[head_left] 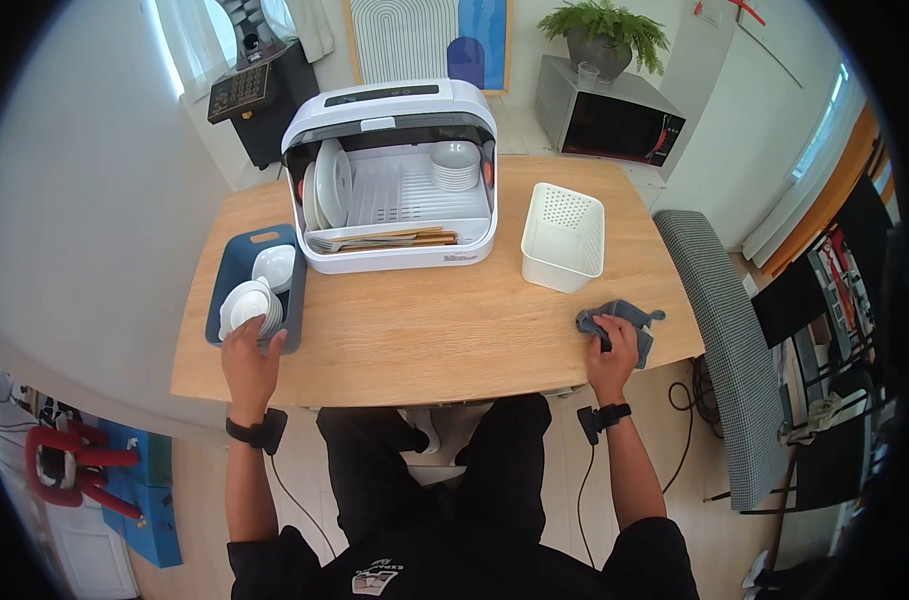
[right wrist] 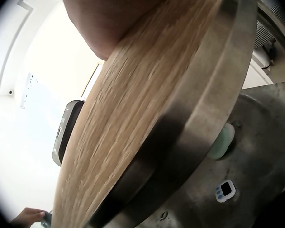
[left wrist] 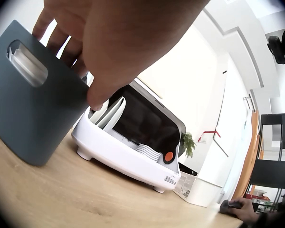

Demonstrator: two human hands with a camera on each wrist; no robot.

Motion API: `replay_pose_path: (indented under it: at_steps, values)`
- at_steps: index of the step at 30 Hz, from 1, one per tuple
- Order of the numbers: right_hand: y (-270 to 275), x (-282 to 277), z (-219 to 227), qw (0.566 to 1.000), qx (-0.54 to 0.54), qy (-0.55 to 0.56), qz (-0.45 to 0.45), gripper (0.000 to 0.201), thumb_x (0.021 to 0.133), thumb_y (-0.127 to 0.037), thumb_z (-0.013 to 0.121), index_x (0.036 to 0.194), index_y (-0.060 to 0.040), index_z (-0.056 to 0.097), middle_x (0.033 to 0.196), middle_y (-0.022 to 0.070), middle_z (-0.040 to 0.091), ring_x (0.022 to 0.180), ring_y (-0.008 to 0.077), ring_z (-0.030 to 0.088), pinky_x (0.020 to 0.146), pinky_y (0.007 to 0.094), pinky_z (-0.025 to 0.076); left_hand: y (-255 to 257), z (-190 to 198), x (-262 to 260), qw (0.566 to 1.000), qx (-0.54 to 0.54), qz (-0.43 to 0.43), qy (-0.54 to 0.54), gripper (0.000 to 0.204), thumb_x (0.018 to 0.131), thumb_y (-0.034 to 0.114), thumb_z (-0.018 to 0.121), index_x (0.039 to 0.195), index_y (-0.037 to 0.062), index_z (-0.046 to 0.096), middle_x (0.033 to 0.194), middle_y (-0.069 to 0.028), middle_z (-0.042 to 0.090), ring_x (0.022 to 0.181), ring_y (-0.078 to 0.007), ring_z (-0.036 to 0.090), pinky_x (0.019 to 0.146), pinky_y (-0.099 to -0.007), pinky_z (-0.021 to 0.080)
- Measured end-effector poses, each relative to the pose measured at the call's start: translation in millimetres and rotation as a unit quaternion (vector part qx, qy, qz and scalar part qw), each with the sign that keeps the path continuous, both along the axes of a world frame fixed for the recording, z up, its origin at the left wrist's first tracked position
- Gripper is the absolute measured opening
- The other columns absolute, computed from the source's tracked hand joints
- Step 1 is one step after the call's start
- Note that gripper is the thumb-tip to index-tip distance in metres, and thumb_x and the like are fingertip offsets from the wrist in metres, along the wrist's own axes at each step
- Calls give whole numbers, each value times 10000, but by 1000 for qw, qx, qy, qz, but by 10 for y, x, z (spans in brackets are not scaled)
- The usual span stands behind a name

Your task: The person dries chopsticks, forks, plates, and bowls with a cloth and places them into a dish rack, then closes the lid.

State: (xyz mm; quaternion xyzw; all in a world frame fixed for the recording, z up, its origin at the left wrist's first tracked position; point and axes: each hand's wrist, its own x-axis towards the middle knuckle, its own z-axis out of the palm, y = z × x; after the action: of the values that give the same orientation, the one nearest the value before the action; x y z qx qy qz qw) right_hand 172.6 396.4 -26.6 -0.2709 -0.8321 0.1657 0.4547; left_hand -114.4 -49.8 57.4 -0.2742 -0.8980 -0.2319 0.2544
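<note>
My left hand (head_left: 250,368) reaches over the near end of a blue-grey bin (head_left: 297,300), fingers extended over a stack of small white bowls (head_left: 247,306) inside it. Its thumb lies apart from the fingers, close to the bin's near right corner. In the left wrist view, the bin wall partly hides the fingertips. Behind the stack sits another white bowl (head_left: 275,266). At the table's right front, my right hand (head_left: 615,358) grips a crumpled dark grey cloth (head_left: 635,316). The right wrist view shows mostly table edge, with that hand's fingers hidden.
A white dish dryer (head_left: 400,258) stands open at the back, holding plates (head_left: 332,185), stacked bowls (head_left: 456,165) and cutlery with chopsticks (head_left: 395,238). Right of it is a white perforated basket (head_left: 563,240). Beyond the wooden table (head_left: 425,340) stands a microwave (head_left: 610,115) under a potted fern (head_left: 605,40).
</note>
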Motion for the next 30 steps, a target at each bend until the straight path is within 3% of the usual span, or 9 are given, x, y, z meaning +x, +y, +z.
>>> replay_pose_path:
  at_steps: [11,15,18,20,24,26,27,30]
  values:
    - [50,-25,-95,1000,15,7,0,359,735,71,649,1048,-89,720,1083,102,674,1041,308,632,919,393,500,6,17,-49,1000,5,-3,11,346,819,251,788,1044,-3,720,985,-184,730,904,-366,679,833,-459,501]
    - [53,-20,-93,1000,15,4,1,364,732,77,646,1048,-88,719,1086,101,675,1041,308,632,921,393,500,73,150,-119,999,-20,15,-23,355,818,259,789,1045,-5,724,986,-184,729,907,-356,681,832,-462,502]
    - [36,-19,-77,1000,11,9,4,370,727,81,643,1048,-86,717,1087,101,675,1043,305,632,924,395,500,189,277,-307,1000,-11,-22,13,353,816,260,789,1038,-6,722,981,-187,727,912,-354,682,815,-462,507]
    - [30,-19,-65,1000,12,5,8,346,749,107,652,1050,-53,703,1077,127,672,1039,323,639,936,384,492,234,367,-502,997,-57,-43,27,323,832,255,766,1036,8,725,994,-180,727,928,-357,679,799,-467,519]
    - [40,-24,-84,1000,15,7,-5,368,725,77,640,1046,-86,718,1086,102,676,1044,302,633,923,392,501,355,421,-979,988,-146,-55,-6,279,868,250,711,1053,42,730,1014,-160,726,971,-355,678,823,-471,533]
    - [38,-22,-80,1000,5,8,0,364,727,75,640,1043,-87,720,1087,100,673,1043,299,634,922,389,503,464,514,-1095,960,-244,-20,-138,279,907,232,635,1099,50,723,1078,-176,705,1016,-388,643,914,-478,510]
    - [31,-21,-69,1000,6,8,-3,364,727,75,640,1043,-87,720,1087,100,673,1043,299,634,922,389,503,479,480,-1192,960,-243,-23,-137,279,907,232,635,1099,50,723,1078,-176,705,1016,-388,643,914,-478,510]
    - [17,-22,-45,1000,2,11,-6,371,721,79,638,1040,-92,722,1084,97,671,1040,299,634,921,389,505,469,260,-1637,898,-409,-64,-148,263,879,198,596,1069,80,734,1124,-165,700,1074,-365,657,947,-453,529]
